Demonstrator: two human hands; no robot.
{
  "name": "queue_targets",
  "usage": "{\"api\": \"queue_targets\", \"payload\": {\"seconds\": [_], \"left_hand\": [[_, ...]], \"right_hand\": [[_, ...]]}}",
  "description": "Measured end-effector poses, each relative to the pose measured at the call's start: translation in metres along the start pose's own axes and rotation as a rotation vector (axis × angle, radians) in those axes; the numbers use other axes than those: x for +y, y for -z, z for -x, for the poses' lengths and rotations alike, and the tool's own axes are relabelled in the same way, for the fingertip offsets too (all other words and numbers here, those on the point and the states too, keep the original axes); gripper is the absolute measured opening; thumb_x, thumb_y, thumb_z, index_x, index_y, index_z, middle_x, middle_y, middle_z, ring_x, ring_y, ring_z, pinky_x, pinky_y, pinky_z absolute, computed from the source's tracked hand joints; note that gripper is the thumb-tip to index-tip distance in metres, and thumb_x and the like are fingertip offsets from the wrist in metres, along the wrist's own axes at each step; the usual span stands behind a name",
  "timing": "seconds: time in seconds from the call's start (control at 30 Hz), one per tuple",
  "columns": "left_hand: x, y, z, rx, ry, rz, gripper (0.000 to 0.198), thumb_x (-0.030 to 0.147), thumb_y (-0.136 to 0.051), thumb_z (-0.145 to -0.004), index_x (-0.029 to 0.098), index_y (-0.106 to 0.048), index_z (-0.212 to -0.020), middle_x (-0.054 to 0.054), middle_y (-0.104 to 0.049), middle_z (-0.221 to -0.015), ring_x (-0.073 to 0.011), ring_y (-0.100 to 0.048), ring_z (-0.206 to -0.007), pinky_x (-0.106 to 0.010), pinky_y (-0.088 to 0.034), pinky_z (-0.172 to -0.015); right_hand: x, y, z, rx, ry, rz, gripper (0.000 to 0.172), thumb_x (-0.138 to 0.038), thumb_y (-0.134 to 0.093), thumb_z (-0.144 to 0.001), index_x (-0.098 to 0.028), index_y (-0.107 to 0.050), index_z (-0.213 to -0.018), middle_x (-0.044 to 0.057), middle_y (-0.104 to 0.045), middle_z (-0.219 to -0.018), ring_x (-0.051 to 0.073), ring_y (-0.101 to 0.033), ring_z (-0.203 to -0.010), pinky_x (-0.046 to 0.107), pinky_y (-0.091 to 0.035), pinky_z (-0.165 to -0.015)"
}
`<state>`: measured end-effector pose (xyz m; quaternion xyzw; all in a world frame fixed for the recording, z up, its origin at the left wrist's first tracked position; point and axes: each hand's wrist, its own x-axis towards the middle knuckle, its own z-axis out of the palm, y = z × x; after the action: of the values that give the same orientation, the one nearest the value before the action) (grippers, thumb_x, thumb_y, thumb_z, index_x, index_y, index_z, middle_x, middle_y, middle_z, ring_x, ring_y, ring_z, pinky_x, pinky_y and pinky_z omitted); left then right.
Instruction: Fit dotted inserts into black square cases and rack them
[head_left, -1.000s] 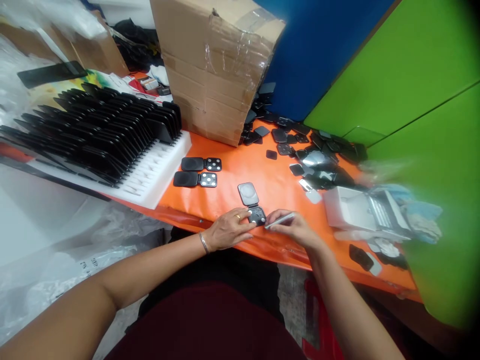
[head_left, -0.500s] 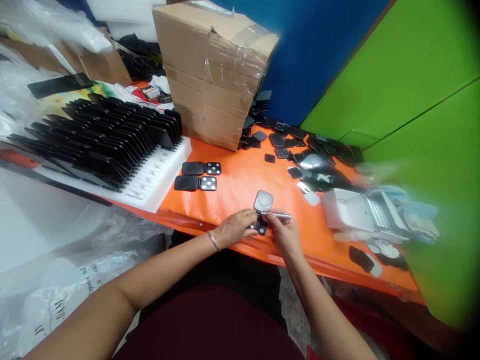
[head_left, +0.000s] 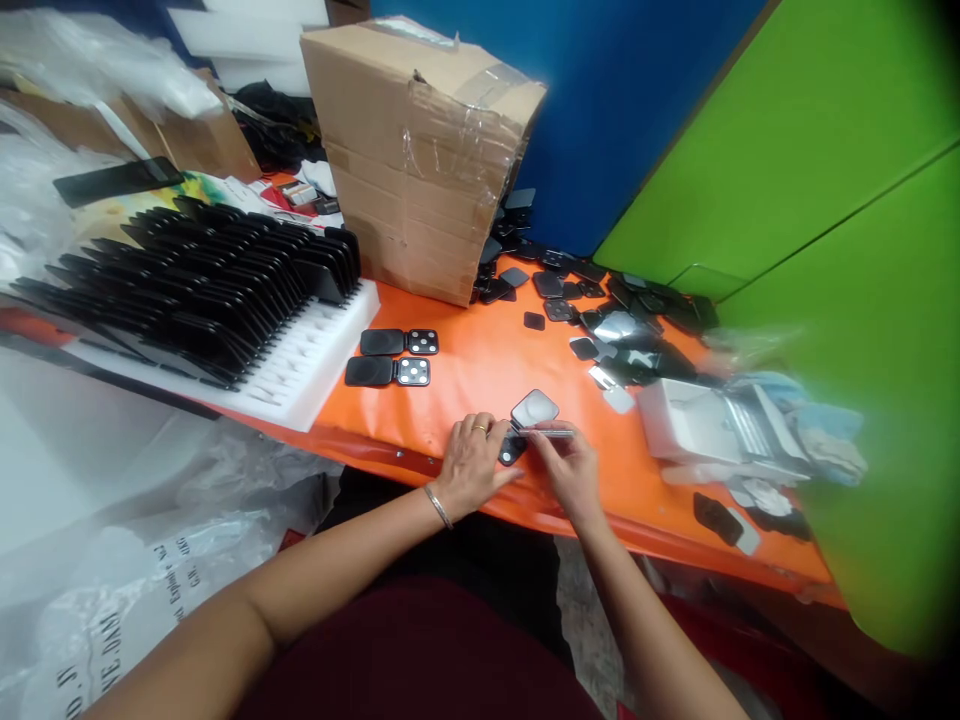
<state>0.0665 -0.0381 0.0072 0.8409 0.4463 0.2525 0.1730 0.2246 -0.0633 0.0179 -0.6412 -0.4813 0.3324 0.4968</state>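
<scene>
A hinged black piece [head_left: 511, 450] lies open near the table's front edge, its upper pale, shiny panel [head_left: 535, 407] tilted away from me and turned at an angle. My left hand [head_left: 471, 468] grips its left side, fingers on the edge and thumb stretched along the near side. In my right hand [head_left: 570, 468] is a thin silver pen-like tool [head_left: 553, 433], pinched between thumb and fingers, its tip at the joint between the two panels. My fingers partly cover the lower panel. Further left lie two similar opened pieces [head_left: 382, 342] with pale round dots on their smaller panels.
On the left, a white foam tray [head_left: 330, 350] holds rows of upright black panels [head_left: 225, 285]. A tall cardboard box [head_left: 412, 190] stands behind. Loose black and silver plates [head_left: 637, 350] are scattered to the right, by an open white box [head_left: 675, 430] and the green wall [head_left: 825, 230].
The hinged piece has turned clockwise under my hands. My left hand has shifted left with its thumb stretched further out. The pen-like tool stays at the joint in my right hand.
</scene>
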Motion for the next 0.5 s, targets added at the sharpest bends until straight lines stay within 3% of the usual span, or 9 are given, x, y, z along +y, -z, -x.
{"api": "queue_targets", "payload": {"seconds": [0.17,0.33,0.5], "left_hand": [[-0.007,0.002,-0.008,0.001,0.017,-0.016,0.04,0.035,-0.066,-0.079,0.018,-0.047,-0.111,-0.008,-0.054,-0.101,-0.0255,-0.05,-0.097,-0.04,-0.043,-0.084],[-0.021,0.008,-0.012,-0.011,-0.039,0.076,0.039,0.03,-0.064,-0.08,0.02,-0.047,-0.113,-0.008,-0.056,-0.107,-0.0241,-0.052,-0.101,-0.04,-0.044,-0.086],[-0.034,0.007,-0.015,-0.025,-0.077,0.187,0.043,0.027,-0.068,-0.077,0.02,-0.05,-0.116,-0.007,-0.057,-0.109,-0.0238,-0.052,-0.103,-0.041,-0.046,-0.089]], "right_hand": [[0.005,0.005,-0.004,-0.201,0.132,0.25,0.016,-0.036,-0.059,-0.083,-0.021,-0.06,-0.087,0.005,-0.068,-0.082,0.02,-0.065,-0.074,0.032,-0.052,-0.069],[0.001,0.003,-0.012,-0.249,0.154,0.28,0.012,-0.033,-0.056,-0.083,-0.022,-0.058,-0.088,0.005,-0.067,-0.079,0.02,-0.064,-0.071,0.032,-0.051,-0.066],[-0.006,0.002,-0.024,-0.39,0.263,0.427,0.005,-0.023,-0.056,-0.082,-0.021,-0.059,-0.085,0.006,-0.067,-0.084,0.02,-0.062,-0.071,0.032,-0.048,-0.067]]}}
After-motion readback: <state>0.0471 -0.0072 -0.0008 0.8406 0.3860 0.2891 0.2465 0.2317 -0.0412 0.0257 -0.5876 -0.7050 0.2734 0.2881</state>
